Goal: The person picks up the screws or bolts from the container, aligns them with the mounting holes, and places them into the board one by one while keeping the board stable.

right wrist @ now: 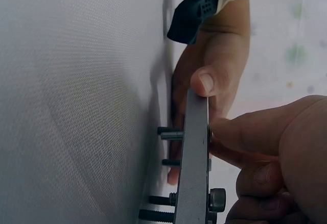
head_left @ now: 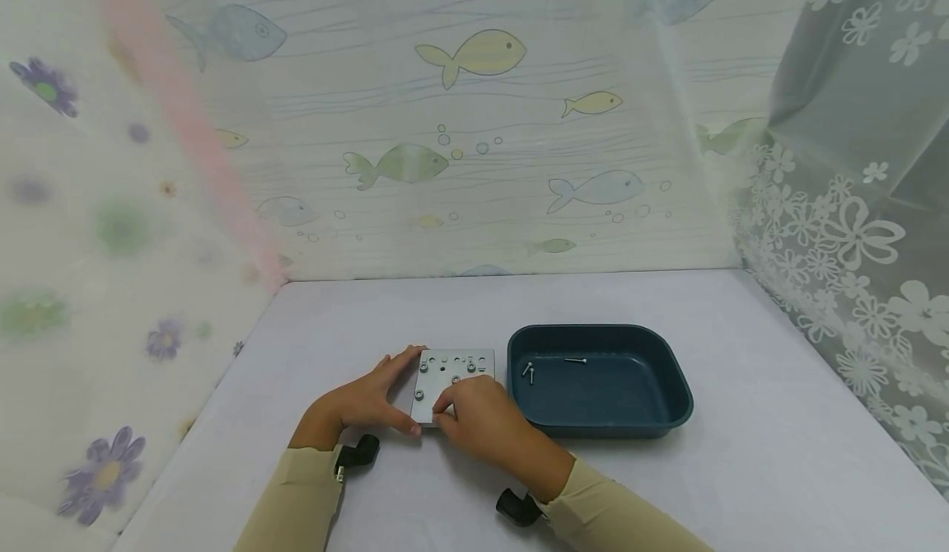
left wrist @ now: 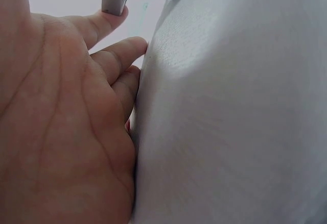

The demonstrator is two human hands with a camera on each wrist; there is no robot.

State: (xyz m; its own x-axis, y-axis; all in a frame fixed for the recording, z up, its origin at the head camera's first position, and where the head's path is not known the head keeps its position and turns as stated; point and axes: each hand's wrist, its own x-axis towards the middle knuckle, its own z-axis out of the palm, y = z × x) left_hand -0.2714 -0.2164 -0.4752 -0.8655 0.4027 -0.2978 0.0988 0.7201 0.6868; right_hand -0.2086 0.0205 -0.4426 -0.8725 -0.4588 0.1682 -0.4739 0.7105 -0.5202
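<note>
A flat silver metal plate with holes and several socket-head screws lies on the table. My left hand holds it across the left side, thumb at the near corner and a finger at the far one. In the right wrist view, the left thumb rests on the plate's edge. My right hand pinches a screw at the plate's near edge, its head mostly hidden by the fingertips. Threaded shanks stick out under the plate toward the cloth. Another screw head stands proud of the top face.
Just right of the plate stands a dark blue tray, with a few loose screws lying in its left part. White cloth covers the table. Patterned curtains enclose the back and both sides. Both wrists wear small black cameras.
</note>
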